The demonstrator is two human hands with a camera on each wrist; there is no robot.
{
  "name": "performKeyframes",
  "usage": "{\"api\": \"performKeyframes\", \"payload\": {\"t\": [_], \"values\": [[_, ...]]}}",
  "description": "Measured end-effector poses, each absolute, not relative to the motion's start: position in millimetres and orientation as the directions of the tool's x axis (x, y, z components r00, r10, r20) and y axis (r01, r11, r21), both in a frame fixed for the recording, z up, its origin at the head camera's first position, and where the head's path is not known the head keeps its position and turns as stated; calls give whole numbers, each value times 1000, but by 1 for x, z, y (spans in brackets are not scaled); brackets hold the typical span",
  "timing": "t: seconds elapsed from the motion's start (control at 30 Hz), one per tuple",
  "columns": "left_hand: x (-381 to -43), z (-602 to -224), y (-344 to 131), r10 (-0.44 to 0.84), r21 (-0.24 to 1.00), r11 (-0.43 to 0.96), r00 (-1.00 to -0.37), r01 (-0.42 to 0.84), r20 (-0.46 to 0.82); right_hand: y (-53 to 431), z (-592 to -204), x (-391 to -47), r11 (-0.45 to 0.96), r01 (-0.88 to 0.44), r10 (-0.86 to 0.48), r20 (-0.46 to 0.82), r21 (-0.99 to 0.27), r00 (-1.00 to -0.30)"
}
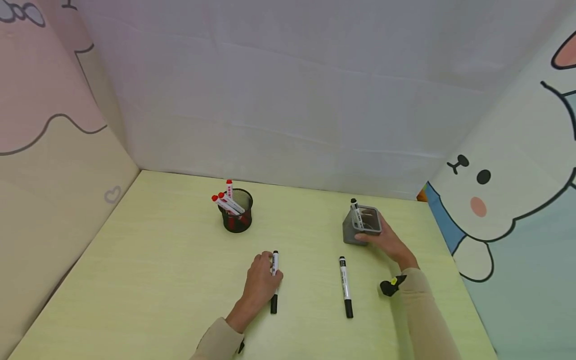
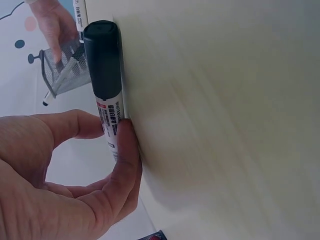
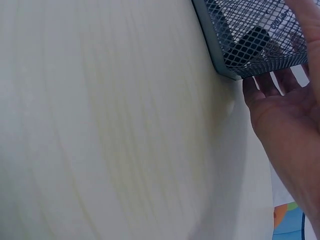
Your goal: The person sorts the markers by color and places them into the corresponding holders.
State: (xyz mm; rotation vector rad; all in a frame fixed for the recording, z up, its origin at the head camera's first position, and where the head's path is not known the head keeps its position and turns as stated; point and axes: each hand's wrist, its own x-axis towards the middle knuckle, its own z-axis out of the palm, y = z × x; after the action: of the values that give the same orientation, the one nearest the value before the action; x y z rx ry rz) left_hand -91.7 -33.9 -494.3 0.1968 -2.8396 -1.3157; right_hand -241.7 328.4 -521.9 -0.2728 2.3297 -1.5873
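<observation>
My left hand [image 1: 261,277] pinches a white whiteboard marker with a black cap [image 1: 274,304] at the table's middle. In the left wrist view, thumb and fingers close around the white barrel of this marker [image 2: 103,62], which lies along the tabletop. Farther right, my right hand [image 1: 390,244] grips a grey square mesh pen holder [image 1: 350,234] by its right side, fingers wrapped about it. One black-capped marker [image 1: 356,214] leans inside that holder. Through the mesh of the holder [image 3: 220,45] in the right wrist view, the marker's dark end shows near the bottom.
Another black-capped marker [image 1: 345,285] lies on the table between the two hands. At the back left stands a round black mesh pen cup [image 1: 237,223] with several red-capped markers [image 1: 229,202]. Walls with printed cartoon figures enclose the yellowish table [image 1: 148,260].
</observation>
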Motion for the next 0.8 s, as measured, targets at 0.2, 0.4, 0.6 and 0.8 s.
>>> {"api": "performKeyframes", "payload": {"t": [0.2, 0.4, 0.6, 0.8], "values": [[-92, -495, -33, -122, 779, 618, -992, -108, -41, 327, -520, -240, 379, 9, -327, -143, -925, -934], [-94, -495, -32, -121, 787, 610, -993, -90, -19, 327, -521, -240, 384, 5, -321, -139, -923, -937], [-96, -493, -31, -120, 812, 577, -993, -87, -21, 327, -522, -241, 382, 1, -330, -137, -924, -934], [-97, -492, -28, -118, 836, 543, -993, -85, -24, 328, -522, -241, 386, -3, -333, -136, -923, -933]]}}
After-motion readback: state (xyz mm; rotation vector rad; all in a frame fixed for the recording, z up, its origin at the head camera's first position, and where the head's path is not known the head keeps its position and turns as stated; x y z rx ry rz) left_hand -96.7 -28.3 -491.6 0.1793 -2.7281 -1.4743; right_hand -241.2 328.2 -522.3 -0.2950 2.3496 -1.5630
